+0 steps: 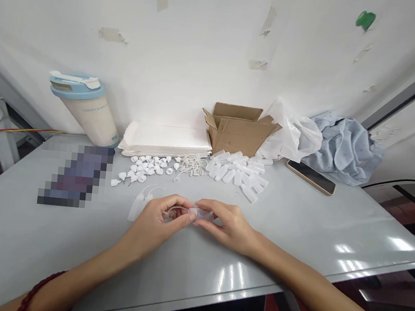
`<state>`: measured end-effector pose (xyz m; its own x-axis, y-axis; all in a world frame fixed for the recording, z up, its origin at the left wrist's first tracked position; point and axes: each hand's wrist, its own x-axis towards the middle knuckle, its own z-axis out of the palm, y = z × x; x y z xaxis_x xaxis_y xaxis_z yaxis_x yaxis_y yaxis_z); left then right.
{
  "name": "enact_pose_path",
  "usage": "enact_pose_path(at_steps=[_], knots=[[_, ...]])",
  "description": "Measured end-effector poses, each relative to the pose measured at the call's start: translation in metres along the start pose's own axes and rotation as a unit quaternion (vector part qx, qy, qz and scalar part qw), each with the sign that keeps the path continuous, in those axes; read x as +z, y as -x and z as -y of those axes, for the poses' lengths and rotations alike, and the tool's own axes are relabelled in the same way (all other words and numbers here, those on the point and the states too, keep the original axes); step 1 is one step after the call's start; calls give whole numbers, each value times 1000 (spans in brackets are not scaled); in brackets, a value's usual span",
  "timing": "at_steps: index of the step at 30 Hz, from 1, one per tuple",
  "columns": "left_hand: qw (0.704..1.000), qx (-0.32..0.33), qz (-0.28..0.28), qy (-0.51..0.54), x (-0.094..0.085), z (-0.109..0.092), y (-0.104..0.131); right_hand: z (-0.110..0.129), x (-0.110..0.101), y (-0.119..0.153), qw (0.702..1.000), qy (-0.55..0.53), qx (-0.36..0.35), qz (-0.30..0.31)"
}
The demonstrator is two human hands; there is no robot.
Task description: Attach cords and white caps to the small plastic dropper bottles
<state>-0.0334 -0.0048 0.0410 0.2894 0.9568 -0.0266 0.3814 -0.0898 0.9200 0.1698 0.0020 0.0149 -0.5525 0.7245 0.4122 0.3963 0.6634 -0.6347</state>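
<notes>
My left hand (165, 215) pinches a white cap (192, 212) with a thin white cord trailing back through its fingers. My right hand (226, 223) grips a small clear plastic bottle (205, 215), whose end meets the cap. Fingers partly cover both pieces, so how firmly they are joined I cannot tell. Beside my left hand lie capped clear bottles (136, 207) with cord loops. Farther back are a heap of white caps (147, 167), a tangle of white cords (194, 165) and a pile of clear bottles (239, 171).
Along the wall stand a blue-lidded tumbler (87, 109), a stack of white envelopes or sleeves (168, 139), an open cardboard box (241, 134), a white plastic bag (297, 135) and a crumpled blue cloth (343, 149). A phone (311, 177) lies at right; a blurred dark item (79, 175) at left.
</notes>
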Motion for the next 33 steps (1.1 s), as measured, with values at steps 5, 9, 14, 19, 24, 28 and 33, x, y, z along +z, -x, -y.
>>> enact_pose_path(at_steps=[5,9,14,19,24,28,33], knots=[[998,-28,25,59,-2,1,-2,4,1,-2,1000,-5,-10,22],[999,-24,-2,48,-7,-1,-3,8,-2,-6,994,-61,87,-14],[974,141,-128,-124,-2,5,1,7,-3,-12,933,-268,236,-36],[843,416,-131,-316,10,9,3,7,0,-15,891,-375,255,-8],[788,452,-112,-403,13,5,3,8,3,-15,893,-381,240,14],[786,449,-115,-409,12,5,3,7,4,-15,884,-395,249,17],[831,412,-92,-362,11,10,4,6,6,-15,872,-416,258,21]])
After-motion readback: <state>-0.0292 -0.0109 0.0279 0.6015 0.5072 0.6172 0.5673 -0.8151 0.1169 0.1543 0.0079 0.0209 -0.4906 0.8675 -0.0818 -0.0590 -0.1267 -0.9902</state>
